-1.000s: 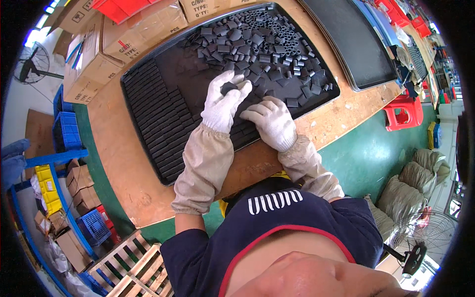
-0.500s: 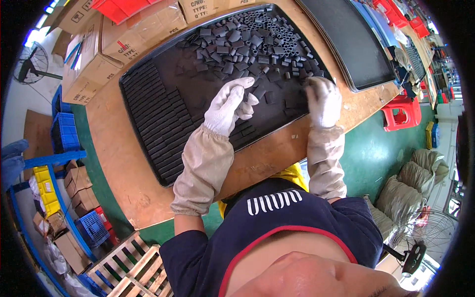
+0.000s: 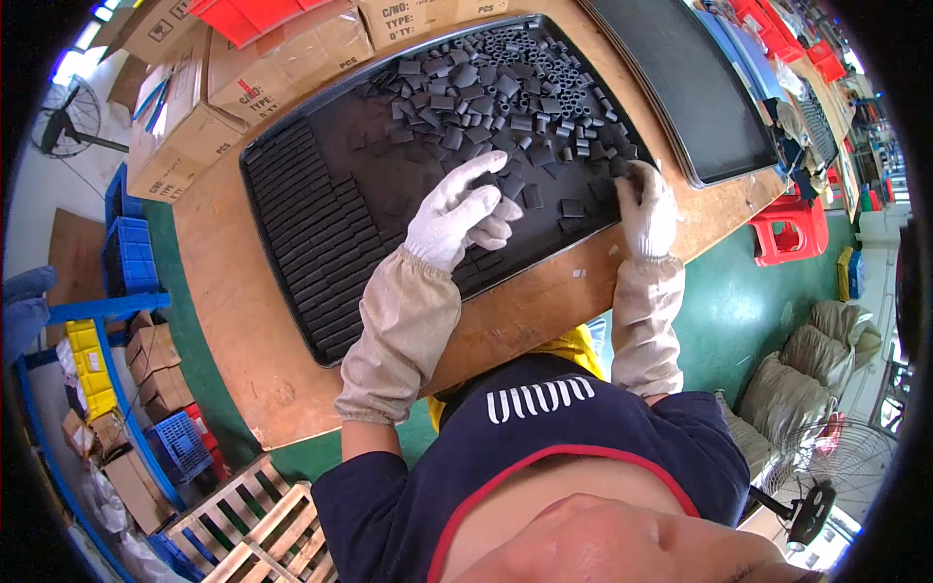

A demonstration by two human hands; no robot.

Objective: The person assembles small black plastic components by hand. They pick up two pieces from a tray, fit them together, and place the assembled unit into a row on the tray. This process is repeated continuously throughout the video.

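A large black tray (image 3: 447,289) lies on the table under my hands. At its far right is a loose heap of short black tubes and flat black pieces (image 3: 476,104); at its left, similar pieces stand in tight rows (image 3: 316,228). My left hand (image 3: 462,214), in a white glove, is over the tray's near middle. Its index finger and thumb are apart, the other fingers curled; no held piece shows clearly. My right hand (image 3: 649,209), also gloved, is at the tray's right edge. Its fingers are bent and apart, the tips beside loose black pieces.
Cardboard boxes (image 3: 287,68) stand behind the tray, with a red bin (image 3: 248,17) on top. More black trays (image 3: 690,92) are stacked to the right. A red stool (image 3: 789,231) stands beyond the table's right end. A wooden pallet (image 3: 258,525) lies on the floor at lower left.
My right hand, blurred before, has shifted slightly right to the tray's edge, and its fingers now show. My left hand's thumb and index finger have spread apart.
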